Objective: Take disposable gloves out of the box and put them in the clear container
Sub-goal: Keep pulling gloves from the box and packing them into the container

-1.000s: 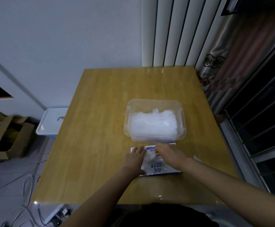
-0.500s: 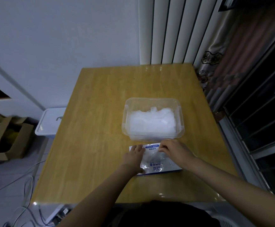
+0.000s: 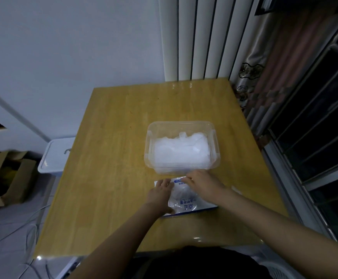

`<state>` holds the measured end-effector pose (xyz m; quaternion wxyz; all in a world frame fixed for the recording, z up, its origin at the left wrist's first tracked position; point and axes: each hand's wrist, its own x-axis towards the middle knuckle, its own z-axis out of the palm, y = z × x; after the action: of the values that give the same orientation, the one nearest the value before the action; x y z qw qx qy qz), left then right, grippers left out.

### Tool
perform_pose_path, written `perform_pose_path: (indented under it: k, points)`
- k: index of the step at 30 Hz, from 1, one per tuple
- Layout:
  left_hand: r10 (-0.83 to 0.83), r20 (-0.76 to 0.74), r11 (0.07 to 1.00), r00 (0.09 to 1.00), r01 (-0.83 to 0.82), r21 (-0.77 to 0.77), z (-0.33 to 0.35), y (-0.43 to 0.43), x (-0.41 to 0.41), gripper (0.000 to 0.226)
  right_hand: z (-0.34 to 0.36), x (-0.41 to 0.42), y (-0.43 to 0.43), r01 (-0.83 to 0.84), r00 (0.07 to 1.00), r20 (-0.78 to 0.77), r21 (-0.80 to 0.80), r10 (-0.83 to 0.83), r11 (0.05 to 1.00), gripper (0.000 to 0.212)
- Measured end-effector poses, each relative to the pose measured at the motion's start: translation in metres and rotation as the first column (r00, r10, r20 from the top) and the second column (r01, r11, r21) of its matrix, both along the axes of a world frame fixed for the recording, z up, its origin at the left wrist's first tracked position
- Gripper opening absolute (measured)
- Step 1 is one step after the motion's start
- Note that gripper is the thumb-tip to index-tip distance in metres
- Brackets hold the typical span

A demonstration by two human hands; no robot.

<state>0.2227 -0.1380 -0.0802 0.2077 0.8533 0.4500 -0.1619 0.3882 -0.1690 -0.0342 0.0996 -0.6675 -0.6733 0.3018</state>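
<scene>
The glove box [image 3: 192, 207], just in front of the clear container [image 3: 147, 143] of gloves [image 3: 181, 153], is pressed down by the flat left hand [image 3: 160, 195] — a thin glove [image 3: 181, 193] is pinched by the right hand [image 3: 202, 184].

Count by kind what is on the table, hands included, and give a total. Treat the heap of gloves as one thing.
Container: 1
Glove pile: 1
Box: 1
Glove at the box mouth: 1
Hands: 2, left hand and right hand
Total: 6
A pale scrap by the right wrist is too unclear to count.
</scene>
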Motion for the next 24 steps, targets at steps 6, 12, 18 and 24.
perform_pose_path:
  k: [6, 12, 18, 24]
  points:
    - [-0.004, -0.001, 1.000, 1.000, 0.004, -0.001, 0.002, -0.002, -0.001, 0.093, -0.015, -0.018, 0.005, -0.105, 0.923, 0.362, -0.084, 0.129, 0.991, 0.024]
    - [0.002, 0.011, 1.000, 1.000, -0.002, 0.003, 0.002, -0.001, -0.002, 0.093, -0.019, -0.013, 0.002, -0.063, 0.956, 0.285, -0.027, 0.068, 0.998, 0.027]
    - [0.005, 0.036, 1.000, 0.999, -0.006, 0.020, -0.001, -0.002, -0.004, 0.092, -0.014, 0.003, -0.004, 0.011, 0.978, 0.209, 0.058, -0.023, 0.998, 0.032]
    - [0.015, 0.036, 1.000, 0.999, -0.015, 0.016, -0.002, -0.001, -0.004, 0.095, -0.007, 0.020, -0.006, 0.161, 0.980, 0.098, 0.126, -0.174, 0.979, 0.030]
